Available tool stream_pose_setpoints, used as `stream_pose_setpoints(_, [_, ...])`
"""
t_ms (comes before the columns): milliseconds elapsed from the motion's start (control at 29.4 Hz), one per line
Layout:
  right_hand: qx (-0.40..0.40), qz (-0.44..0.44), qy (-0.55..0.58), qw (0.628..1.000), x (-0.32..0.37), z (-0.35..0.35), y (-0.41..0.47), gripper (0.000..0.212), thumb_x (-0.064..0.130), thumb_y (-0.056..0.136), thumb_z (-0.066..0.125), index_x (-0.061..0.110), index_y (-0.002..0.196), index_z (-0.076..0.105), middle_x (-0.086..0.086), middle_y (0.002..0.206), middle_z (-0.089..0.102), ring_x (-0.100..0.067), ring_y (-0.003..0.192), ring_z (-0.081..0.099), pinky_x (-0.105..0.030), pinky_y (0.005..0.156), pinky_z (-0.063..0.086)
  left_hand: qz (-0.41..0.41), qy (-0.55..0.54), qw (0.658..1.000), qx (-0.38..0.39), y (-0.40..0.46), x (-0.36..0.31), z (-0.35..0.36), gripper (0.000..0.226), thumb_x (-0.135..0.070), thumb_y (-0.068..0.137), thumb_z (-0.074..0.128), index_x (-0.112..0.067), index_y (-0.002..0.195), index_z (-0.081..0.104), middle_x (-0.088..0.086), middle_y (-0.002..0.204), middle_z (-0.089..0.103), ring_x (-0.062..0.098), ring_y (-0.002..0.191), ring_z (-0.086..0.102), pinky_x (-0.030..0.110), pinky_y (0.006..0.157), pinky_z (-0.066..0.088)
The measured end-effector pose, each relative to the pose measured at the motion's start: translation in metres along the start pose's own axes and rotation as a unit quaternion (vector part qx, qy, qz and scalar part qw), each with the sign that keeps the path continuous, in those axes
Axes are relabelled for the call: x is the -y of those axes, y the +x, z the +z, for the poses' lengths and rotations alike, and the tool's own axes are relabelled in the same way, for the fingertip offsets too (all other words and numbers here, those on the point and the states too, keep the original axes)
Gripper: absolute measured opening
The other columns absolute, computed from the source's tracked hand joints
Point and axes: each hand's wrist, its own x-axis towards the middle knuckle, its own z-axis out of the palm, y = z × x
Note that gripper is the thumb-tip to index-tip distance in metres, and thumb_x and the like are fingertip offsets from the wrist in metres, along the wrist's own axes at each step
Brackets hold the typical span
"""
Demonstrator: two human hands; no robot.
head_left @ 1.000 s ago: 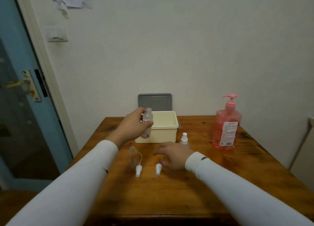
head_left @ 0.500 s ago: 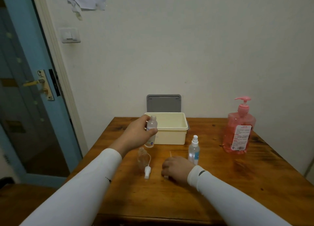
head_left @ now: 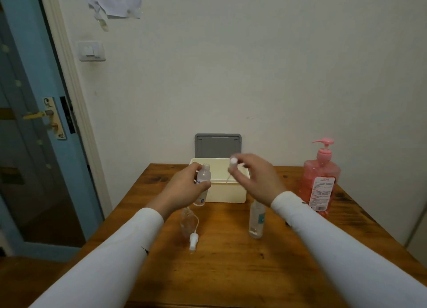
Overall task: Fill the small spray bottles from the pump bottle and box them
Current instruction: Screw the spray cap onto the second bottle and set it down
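My right hand (head_left: 251,180) had left the wooden counter (head_left: 231,273), where it had rested half a second earlier, and now sat raised level with my left hand (head_left: 184,189). Its fingertips pinched a small white spray head with a thin dip tube (head_left: 231,169) hanging below it. That spray head no longer lay on the counter in front of the right hand.

My left hand was wrapped round an uncapped clear small plastic spray bottle (head_left: 203,182) and held it upright, as before, just left of the spray head. The bottle mouth was open. I judged the next step to be feeding the tube into that mouth and screwing the head down. The fill level of this bottle could not be read.

Below my left hand, a second clear bottle (head_left: 186,222) stood uncapped, with its white spray head (head_left: 193,240) lying beside it. Below my right wrist stood a capped clear bottle with a blue label (head_left: 256,222). Beyond both hands sat the open cream plastic box (head_left: 227,192) with its grey lid (head_left: 218,145) raised; no bottle showed inside. The pink pump bottle (head_left: 321,180) stood well to the right of my right hand, untouched.
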Motion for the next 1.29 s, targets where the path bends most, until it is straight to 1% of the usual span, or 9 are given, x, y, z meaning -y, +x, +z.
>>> stream_pose_setpoints(170, [-0.134, 0.094, 0.187, 0.969, 0.007, -0.020, 0.016, 0.022, 0.033, 0.091, 0.060, 0.027, 0.112, 0.062, 0.017, 0.100, 0.064, 0.000, 0.096, 0.060, -0.011, 0.078, 0.047, -0.003, 0.003, 1.000, 0.020, -0.002, -0.001, 0.010, 0.048, -0.032, 0.090, 0.064, -0.023, 0.132, 0.044, 0.002, 0.124, 0.059, 0.019, 0.105, 0.060, 0.029, 0.080, 0.056])
stream_pose_setpoints(306, [-0.164, 0.104, 0.225, 0.955, 0.010, -0.027, 0.020, 0.016, 0.033, 0.091, 0.061, 0.030, 0.107, 0.060, 0.025, 0.096, 0.061, 0.005, 0.093, 0.059, -0.006, 0.070, 0.045, -0.002, 0.008, 1.000, 0.027, -0.002, -0.003, 0.015, 0.047, -0.033, 0.089, 0.064, -0.023, 0.131, 0.046, 0.000, 0.122, 0.060, 0.018, 0.104, 0.060, 0.033, 0.083, 0.056])
stream_pose_setpoints(442, [-0.176, 0.106, 0.235, 0.950, 0.010, -0.028, 0.021, 0.020, 0.033, 0.090, 0.062, 0.028, 0.110, 0.061, 0.021, 0.098, 0.062, 0.002, 0.096, 0.059, -0.007, 0.070, 0.046, -0.001, 0.015, 0.999, 0.034, -0.002, -0.005, 0.019, 0.047, -0.033, 0.088, 0.066, -0.024, 0.129, 0.046, -0.001, 0.122, 0.059, 0.018, 0.105, 0.060, 0.031, 0.083, 0.055])
stream_pose_setpoints(715, [-0.156, 0.110, 0.235, 0.953, 0.013, -0.022, 0.018, 0.024, 0.031, 0.090, 0.062, 0.022, 0.112, 0.062, 0.015, 0.098, 0.063, 0.001, 0.093, 0.059, -0.008, 0.071, 0.047, 0.006, 0.008, 0.999, 0.042, -0.002, -0.011, 0.020, 0.046, -0.031, 0.088, 0.066, -0.023, 0.129, 0.047, 0.000, 0.122, 0.060, 0.018, 0.104, 0.060, 0.032, 0.084, 0.056])
stream_pose_setpoints(817, [-0.141, 0.116, 0.228, 0.956, 0.011, -0.019, 0.017, 0.025, 0.031, 0.090, 0.063, 0.021, 0.113, 0.062, 0.010, 0.100, 0.065, -0.002, 0.094, 0.060, -0.012, 0.075, 0.048, 0.010, 0.008, 0.999, 0.041, -0.002, -0.014, 0.020, 0.046, -0.032, 0.088, 0.066, -0.023, 0.129, 0.047, 0.000, 0.123, 0.059, 0.017, 0.105, 0.060, 0.029, 0.083, 0.054])
stream_pose_setpoints(987, [-0.091, 0.113, 0.223, 0.964, 0.008, -0.009, 0.013, 0.016, 0.029, 0.089, 0.064, 0.027, 0.104, 0.061, 0.011, 0.098, 0.066, -0.003, 0.095, 0.062, -0.020, 0.082, 0.050, 0.018, 0.003, 0.999, 0.040, -0.002, -0.021, 0.021, 0.047, -0.033, 0.088, 0.066, -0.024, 0.130, 0.047, -0.001, 0.123, 0.060, 0.017, 0.106, 0.059, 0.033, 0.086, 0.054])
stream_pose_setpoints(1089, [-0.068, 0.113, 0.215, 0.968, 0.006, -0.006, 0.012, 0.022, 0.030, 0.089, 0.063, 0.029, 0.111, 0.058, 0.012, 0.100, 0.065, -0.002, 0.096, 0.060, -0.019, 0.082, 0.049, 0.028, -0.004, 0.999, 0.039, -0.002, -0.026, 0.021, 0.047, -0.034, 0.088, 0.065, -0.025, 0.130, 0.046, -0.001, 0.123, 0.059, 0.014, 0.102, 0.058, 0.028, 0.082, 0.053])
stream_pose_setpoints(1191, [-0.021, 0.105, 0.188, 0.976, 0.004, -0.004, 0.010, 0.039, 0.033, 0.091, 0.061, 0.030, 0.128, 0.052, 0.010, 0.109, 0.062, -0.001, 0.101, 0.058, -0.012, 0.081, 0.045, 0.041, -0.011, 0.998, 0.037, -0.003, -0.031, 0.020, 0.045, -0.034, 0.089, 0.064, -0.025, 0.129, 0.047, -0.002, 0.122, 0.059, 0.011, 0.097, 0.056, 0.020, 0.074, 0.049])
stream_pose_setpoints(1293, [-0.004, 0.103, 0.182, 0.978, 0.001, -0.003, 0.009, 0.040, 0.031, 0.091, 0.060, 0.032, 0.130, 0.052, 0.009, 0.109, 0.062, -0.001, 0.102, 0.058, -0.010, 0.080, 0.044, 0.050, -0.017, 0.998, 0.036, -0.002, -0.035, 0.019, 0.042, -0.034, 0.089, 0.063, -0.025, 0.128, 0.048, -0.003, 0.120, 0.059, 0.010, 0.096, 0.056, 0.017, 0.070, 0.048])
